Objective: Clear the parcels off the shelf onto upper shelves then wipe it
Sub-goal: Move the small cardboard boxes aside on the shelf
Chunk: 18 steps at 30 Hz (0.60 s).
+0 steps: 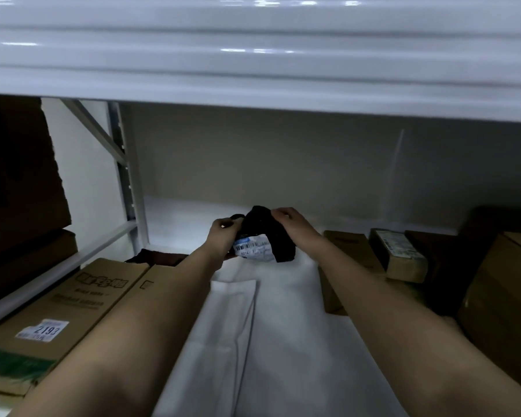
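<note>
Both hands are on one parcel, a black soft poly bag, crumpled and lumpy, with a white shipping label with barcode on its near face. The bag is at mid-depth on the white shelf; I can't tell whether it rests on the shelf or is lifted just off it.

Left hand has fingers curled around the bag's left edge and grasps it. Right hand is clamped over the bag's top right, fingers bent onto the plastic. Both forearms are bare and reach in from the near edge.

All positions below are relative to the bag:
- Near side: a flat white rectangular mailer, smooth, lying on the shelf surface and hard to separate from it.
- Left and nearer: a long corrugated carton, printed, with a white sticker reading "2193" and a green band at its near end.
- Right: a narrow brown carton, then a small labelled box tilted against darker cartons, then a large plain brown carton further right.
- Above: the glossy white metal upper shelf, ribbed along its length.
- Far left: a grey slotted steel upright with a diagonal brace.
</note>
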Each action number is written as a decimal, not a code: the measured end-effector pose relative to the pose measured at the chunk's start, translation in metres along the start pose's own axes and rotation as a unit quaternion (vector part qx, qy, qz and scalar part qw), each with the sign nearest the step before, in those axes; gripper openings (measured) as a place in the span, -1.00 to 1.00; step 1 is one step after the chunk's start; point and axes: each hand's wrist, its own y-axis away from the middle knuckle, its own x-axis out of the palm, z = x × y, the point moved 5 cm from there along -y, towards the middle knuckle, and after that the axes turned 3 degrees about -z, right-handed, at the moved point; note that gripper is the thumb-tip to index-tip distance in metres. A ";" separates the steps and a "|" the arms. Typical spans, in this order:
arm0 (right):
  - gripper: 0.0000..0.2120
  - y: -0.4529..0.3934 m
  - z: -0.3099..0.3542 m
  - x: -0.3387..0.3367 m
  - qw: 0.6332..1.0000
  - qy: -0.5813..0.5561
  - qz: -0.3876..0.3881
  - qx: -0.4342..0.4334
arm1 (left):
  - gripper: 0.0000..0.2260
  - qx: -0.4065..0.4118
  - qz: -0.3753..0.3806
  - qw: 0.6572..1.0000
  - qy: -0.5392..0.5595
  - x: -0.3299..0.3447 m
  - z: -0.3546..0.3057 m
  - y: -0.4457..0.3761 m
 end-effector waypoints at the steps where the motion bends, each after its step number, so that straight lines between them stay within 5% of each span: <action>1: -0.56 0.001 -0.001 0.002 1.000 -0.018 -0.012 0.000 | -0.80 0.008 -0.016 1.000 0.016 -0.002 0.001 0.002; 6: -0.37 0.009 -0.009 0.005 0.987 -0.050 -0.144 0.054 | -0.92 0.016 -0.085 0.993 0.084 -0.019 0.006 0.006; 10: -0.18 0.027 -0.021 0.022 0.957 -0.156 -0.042 0.241 | -0.65 0.010 -0.095 0.990 0.108 -0.029 0.006 0.007; 13: -0.31 0.033 -0.022 0.034 0.939 -0.211 0.027 0.269 | -0.61 -0.006 -0.067 0.993 0.098 -0.037 0.006 0.006; 18: -0.54 0.027 -0.020 0.053 0.952 -0.208 -0.003 0.224 | -0.60 -0.032 -0.030 0.999 0.025 -0.060 0.011 0.001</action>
